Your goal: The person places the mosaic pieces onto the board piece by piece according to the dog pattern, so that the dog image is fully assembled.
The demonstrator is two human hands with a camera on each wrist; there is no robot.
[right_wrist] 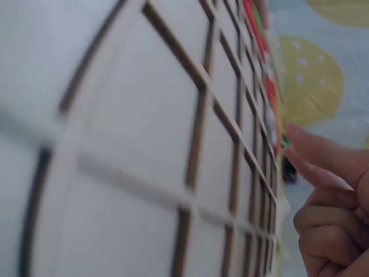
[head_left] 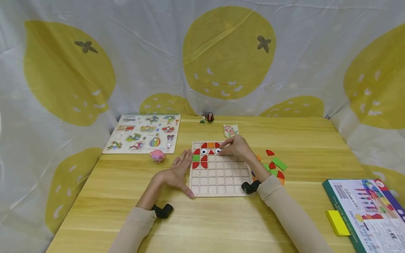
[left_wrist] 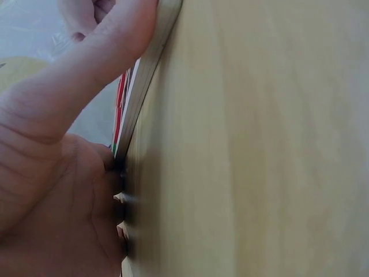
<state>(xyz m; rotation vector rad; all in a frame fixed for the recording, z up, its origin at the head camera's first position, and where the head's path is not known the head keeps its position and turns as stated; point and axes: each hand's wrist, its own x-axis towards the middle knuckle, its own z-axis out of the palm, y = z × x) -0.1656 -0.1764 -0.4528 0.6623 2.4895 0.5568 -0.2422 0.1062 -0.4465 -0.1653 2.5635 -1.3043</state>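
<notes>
Near right of the desk (head_left: pixel 202 225): printed box (head_left: pixel 368 216), with a yellow block (head_left: pixel 338 223) at its left edge. Black devices (head_left: pixel 162 211) strapped at both wrists, beige sleeves behind them.

Left hand (head_left: pixel 175 174) is grasping nothing: laid along the grid board's left edge, fingers straight and pointing far, thumb at the near left corner.

Grid board (head_left: pixel 219 177) lies flat mid-desk. Near rows and most of the right side are bare cells. Tiles fill the far left part: red quarter-rounds, a green square (head_left: pixel 196 158), an orange square (head_left: pixel 211 144), a red triangle (head_left: pixel 211 152), two eye tiles (head_left: pixel 204 151).

Right hand (head_left: pixel 235 147) is over the board's far side, thumb and index finger at the right eye tile, other fingers curled in. Fingertips are small here, so can't tell whether they grasp a tile or have released it.

Loose pieces (head_left: pixel 279 163) in red, green and orange sit right of the board, partly behind the right forearm. Pink toy (head_left: pixel 157 155) left of it.

Farther: vehicle puzzle (head_left: pixel 145 135) left, small card (head_left: pixel 231 130) beyond the board, two figurines (head_left: pixel 210 117) near the far edge, fruit-print cloth (head_left: pixel 152 63) behind.
</notes>
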